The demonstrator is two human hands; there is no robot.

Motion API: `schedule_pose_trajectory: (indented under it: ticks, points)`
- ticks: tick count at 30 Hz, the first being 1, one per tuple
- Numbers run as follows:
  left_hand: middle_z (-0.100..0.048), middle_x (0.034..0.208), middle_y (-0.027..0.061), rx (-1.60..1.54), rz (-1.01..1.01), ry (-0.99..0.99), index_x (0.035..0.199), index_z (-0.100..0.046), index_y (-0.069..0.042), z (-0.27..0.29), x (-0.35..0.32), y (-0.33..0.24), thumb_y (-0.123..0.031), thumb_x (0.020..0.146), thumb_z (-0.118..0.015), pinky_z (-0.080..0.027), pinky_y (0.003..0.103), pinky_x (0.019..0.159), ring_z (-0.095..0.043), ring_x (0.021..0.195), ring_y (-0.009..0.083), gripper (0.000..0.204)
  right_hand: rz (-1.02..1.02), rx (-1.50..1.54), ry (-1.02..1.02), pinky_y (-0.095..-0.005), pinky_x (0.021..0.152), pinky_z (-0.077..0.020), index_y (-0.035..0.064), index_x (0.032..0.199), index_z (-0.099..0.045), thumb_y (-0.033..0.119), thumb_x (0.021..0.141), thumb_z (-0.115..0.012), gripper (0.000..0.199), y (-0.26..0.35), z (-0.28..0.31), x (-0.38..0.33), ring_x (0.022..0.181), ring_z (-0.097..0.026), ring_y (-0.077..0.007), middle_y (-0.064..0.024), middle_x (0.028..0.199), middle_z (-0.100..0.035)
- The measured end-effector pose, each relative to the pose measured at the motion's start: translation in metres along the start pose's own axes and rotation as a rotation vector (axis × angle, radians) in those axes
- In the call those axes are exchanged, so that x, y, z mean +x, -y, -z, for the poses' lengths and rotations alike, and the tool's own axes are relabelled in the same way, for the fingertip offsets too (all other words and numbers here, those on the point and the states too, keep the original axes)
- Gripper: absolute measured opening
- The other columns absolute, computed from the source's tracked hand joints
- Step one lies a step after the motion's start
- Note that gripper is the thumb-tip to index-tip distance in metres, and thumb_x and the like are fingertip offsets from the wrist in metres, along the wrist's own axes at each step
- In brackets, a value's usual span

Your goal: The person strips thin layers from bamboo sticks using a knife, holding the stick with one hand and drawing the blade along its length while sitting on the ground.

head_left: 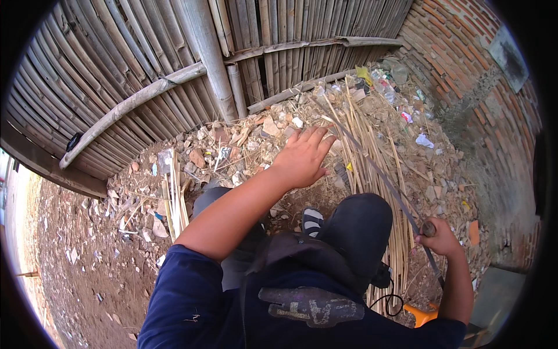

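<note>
One splayed left hand (303, 158) was near sticks (400, 247); well apart, the right hand (444, 238) clenched a handle (428, 228), a dark strip (381, 173) slanting between them; behind both, shirt print (311, 306) was possibly lettering

No readable text, worn grey print (311, 306) on navy shirt (279, 336), marks too faded to read

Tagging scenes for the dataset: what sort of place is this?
Probably a rough outdoor yard: a bamboo fence, a brick wall and bare dirt ground strewn with stones and litter.
</note>
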State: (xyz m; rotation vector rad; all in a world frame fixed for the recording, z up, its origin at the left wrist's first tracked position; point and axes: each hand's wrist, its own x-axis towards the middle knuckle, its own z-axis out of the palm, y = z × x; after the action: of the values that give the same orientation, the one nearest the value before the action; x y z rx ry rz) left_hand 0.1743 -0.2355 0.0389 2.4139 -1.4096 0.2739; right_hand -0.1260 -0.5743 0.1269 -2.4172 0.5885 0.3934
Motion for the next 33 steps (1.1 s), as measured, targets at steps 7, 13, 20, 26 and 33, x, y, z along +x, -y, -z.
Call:
schedule_pose_trajectory:
  ticks: [7, 13, 20, 26, 33]
  points:
    - [-0.043, 0.15, 0.0149, 0.149, -0.132, 0.074, 0.153, -0.035, -0.011, 0.007, 0.048, -0.01, -0.044, 0.095, -0.061, -0.02, 0.055, 0.123, -0.034, 0.146, 0.0328, 0.071, 0.249, -0.037, 0.119, -0.0327, 0.07, -0.052, 0.0036, 0.088, -0.066, 0.012, 0.074, -0.085, 0.025, 0.027, 0.015, -0.022, 0.075, -0.067, -0.0152, -0.0054, 0.079, -0.07]
    - [-0.065, 0.104, 0.0117, -0.026, -0.202, 0.146, 0.112, -0.064, -0.008, 0.03, 0.026, 0.018, -0.053, 0.099, -0.052, -0.043, 0.051, 0.103, -0.061, 0.113, 0.0339, 0.048, 0.2, 0.076, 0.14, -0.0313, 0.071, -0.0526, 0.0042, 0.084, -0.067, 0.012, 0.074, -0.087, 0.023, 0.034, 0.019, -0.033, 0.078, -0.07, -0.0124, -0.004, 0.08, -0.072]
    - [-0.064, 0.086, 0.0101, -0.084, -0.291, 0.073, 0.099, -0.062, -0.01, 0.057, -0.053, 0.023, -0.052, 0.096, -0.058, -0.053, 0.046, 0.069, -0.066, 0.081, 0.0336, 0.043, 0.172, 0.163, 0.156, -0.0302, 0.071, -0.0512, 0.0049, 0.083, -0.068, 0.019, 0.073, -0.089, 0.027, 0.048, 0.04, -0.035, 0.075, -0.068, -0.0121, -0.0039, 0.079, -0.072]
    - [-0.066, 0.077, 0.0106, -0.038, 0.06, 0.134, 0.092, -0.061, -0.01, 0.087, -0.127, 0.008, -0.049, 0.098, -0.056, -0.052, 0.047, 0.06, -0.067, 0.071, 0.0359, 0.039, 0.443, -0.165, -0.285, -0.0348, 0.067, -0.0485, 0.0043, 0.085, -0.068, 0.025, 0.073, -0.09, 0.032, 0.058, 0.055, -0.019, 0.073, -0.065, -0.0177, -0.007, 0.08, -0.069]
    - [-0.061, 0.072, 0.0211, -0.217, 0.665, 0.122, 0.085, -0.058, -0.004, 0.097, -0.231, -0.03, -0.038, 0.098, -0.061, -0.05, 0.051, 0.062, -0.064, 0.072, 0.0445, 0.036, 0.532, -0.155, -0.644, -0.0417, 0.062, -0.0468, 0.0053, 0.09, -0.067, 0.029, 0.079, -0.082, 0.03, 0.105, 0.044, 0.026, 0.066, -0.061, -0.0339, -0.0133, 0.071, -0.063]
